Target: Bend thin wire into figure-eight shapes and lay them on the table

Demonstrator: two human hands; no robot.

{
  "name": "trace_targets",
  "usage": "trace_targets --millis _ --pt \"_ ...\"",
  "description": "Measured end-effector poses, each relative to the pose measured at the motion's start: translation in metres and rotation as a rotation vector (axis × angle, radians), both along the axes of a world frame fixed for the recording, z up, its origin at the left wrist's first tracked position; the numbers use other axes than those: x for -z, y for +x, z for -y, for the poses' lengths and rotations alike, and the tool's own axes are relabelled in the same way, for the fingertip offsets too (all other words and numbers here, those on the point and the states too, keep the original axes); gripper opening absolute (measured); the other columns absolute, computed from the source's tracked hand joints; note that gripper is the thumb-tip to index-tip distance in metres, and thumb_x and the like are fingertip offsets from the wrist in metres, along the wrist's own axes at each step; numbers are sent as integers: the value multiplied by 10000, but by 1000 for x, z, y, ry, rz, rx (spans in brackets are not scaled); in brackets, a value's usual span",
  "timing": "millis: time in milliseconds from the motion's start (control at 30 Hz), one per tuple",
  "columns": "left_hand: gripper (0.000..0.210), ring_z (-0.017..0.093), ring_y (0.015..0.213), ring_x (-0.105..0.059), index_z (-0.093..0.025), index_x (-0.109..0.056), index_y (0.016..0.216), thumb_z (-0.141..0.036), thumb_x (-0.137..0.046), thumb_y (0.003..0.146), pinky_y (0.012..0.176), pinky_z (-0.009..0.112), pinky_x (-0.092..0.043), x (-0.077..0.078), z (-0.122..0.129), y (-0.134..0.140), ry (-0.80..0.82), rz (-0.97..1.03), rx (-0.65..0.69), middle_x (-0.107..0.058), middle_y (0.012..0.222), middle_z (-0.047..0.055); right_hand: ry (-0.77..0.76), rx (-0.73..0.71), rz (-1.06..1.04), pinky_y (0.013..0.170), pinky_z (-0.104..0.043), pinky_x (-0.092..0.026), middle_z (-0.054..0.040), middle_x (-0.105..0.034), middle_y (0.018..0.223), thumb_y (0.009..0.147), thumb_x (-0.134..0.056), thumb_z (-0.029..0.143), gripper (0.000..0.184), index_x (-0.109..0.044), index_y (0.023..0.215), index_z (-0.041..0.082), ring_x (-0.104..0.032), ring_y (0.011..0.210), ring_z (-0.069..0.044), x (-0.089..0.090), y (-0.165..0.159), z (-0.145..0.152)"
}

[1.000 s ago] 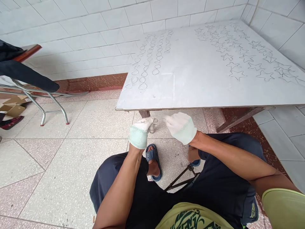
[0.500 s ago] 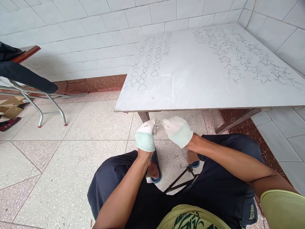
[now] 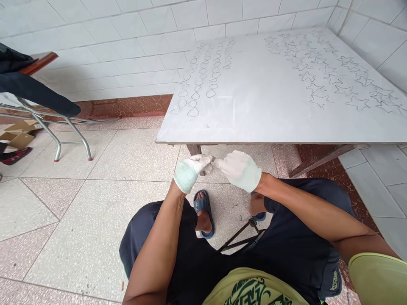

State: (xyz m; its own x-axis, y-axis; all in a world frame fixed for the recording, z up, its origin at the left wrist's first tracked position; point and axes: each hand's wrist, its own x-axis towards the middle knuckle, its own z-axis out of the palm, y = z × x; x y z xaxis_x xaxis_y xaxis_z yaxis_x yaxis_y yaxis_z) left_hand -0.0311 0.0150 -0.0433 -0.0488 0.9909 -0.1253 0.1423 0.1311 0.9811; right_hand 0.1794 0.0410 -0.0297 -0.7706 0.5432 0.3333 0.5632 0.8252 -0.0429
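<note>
My left hand (image 3: 195, 166), in a white glove with a pale green cuff, is closed in a pinch just below the table's front edge. Facing it, my right hand (image 3: 235, 168), gloved alike, is also closed, its fingertips meeting those of the left. Between them is a thin bent wire (image 3: 213, 160), mostly covered by the gloves, so its shape cannot be made out. On the white table (image 3: 263, 123) beyond lie rows of wire figure-eights (image 3: 193, 108) at the left and many wire stars (image 3: 321, 100) at the right.
Tiled walls (image 3: 171, 21) border the table's back and right side. Beneath my hands are my sandalled feet (image 3: 203, 212) and a dark metal frame (image 3: 244, 235). At the left, another person's leg (image 3: 38, 95) rests by a metal-legged stool (image 3: 74, 137) and cardboard (image 3: 17, 137).
My left hand has turned and tilted, so its fingers now point more to the right. The wire loop seen between the hands is now largely covered. The view has shifted slightly.
</note>
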Motion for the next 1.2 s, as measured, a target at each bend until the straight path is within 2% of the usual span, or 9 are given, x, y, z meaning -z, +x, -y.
trace_targets --millis 100,167,333,467,567,733,867,1033,1200 --pt "444 176 574 -598 -214 -708 637 -602 -732 852 524 292 -411 1 2 4 -21 -28 20 -687 619 53 1 12 11 730 -382 -272 -85 -695 776 1072 -484 208 315 -783 1165 182 -543 762 -229 0 1 1" --pt "436 170 574 -584 -221 -684 627 -578 -716 875 543 294 -421 4 3 9 15 9 -50 -669 610 35 -4 29 6 729 -382 -274 -86 -701 778 1059 -502 200 310 -779 1198 181 -546 760 -230 0 1 0" --pt "419 168 673 -624 -212 -683 671 -544 -699 926 732 305 -513 16 6 29 104 153 -237 -651 632 11 -30 106 -13 709 -380 -263 -86 -703 737 1085 -459 225 346 -798 1039 178 -547 718 -223 4 -3 0" --pt "444 150 653 -595 -204 -676 662 -556 -691 932 697 293 -483 17 8 41 124 166 -364 -642 651 6 -80 164 -24 697 -373 -268 -78 -717 734 1079 -473 220 337 -793 979 191 -553 688 -218 9 -8 4" --pt "433 142 616 -574 -198 -692 699 -568 -692 924 657 293 -461 16 8 45 101 175 -395 -634 646 0 -110 189 -34 687 -365 -268 -79 -724 740 1076 -487 223 335 -790 938 194 -564 689 -212 10 -11 6" --pt "529 155 546 -570 -177 -776 905 -697 -678 890 591 318 -456 14 2 34 20 243 -259 -645 621 -3 -103 198 -38 680 -366 -256 -73 -725 737 1063 -502 217 320 -804 960 204 -572 689 -210 8 -8 2" --pt "643 186 568 -637 -174 -781 921 -800 -664 836 612 338 -490 11 -3 12 -58 176 -102 -710 655 39 -54 199 -45 679 -371 -242 -66 -716 723 1074 -482 240 341 -799 951 207 -560 678 -206 7 -5 -3" --pt "451 178 632 -644 -177 -744 743 -617 -837 766 694 327 -491 6 1 -1 -105 20 123 -696 613 44 -32 213 -80 677 -368 -234 -56 -704 698 1090 -478 278 364 -795 922 215 -540 673 -199 9 -3 -9" --pt "372 172 636 -632 -177 -752 762 -529 -870 736 701 324 -489 3 6 6 -67 89 64 -683 600 33 -18 215 -110 684 -368 -241 -49 -695 697 1084 -496 290 342 -793 930 219 -536 674 -198 12 -3 -14"
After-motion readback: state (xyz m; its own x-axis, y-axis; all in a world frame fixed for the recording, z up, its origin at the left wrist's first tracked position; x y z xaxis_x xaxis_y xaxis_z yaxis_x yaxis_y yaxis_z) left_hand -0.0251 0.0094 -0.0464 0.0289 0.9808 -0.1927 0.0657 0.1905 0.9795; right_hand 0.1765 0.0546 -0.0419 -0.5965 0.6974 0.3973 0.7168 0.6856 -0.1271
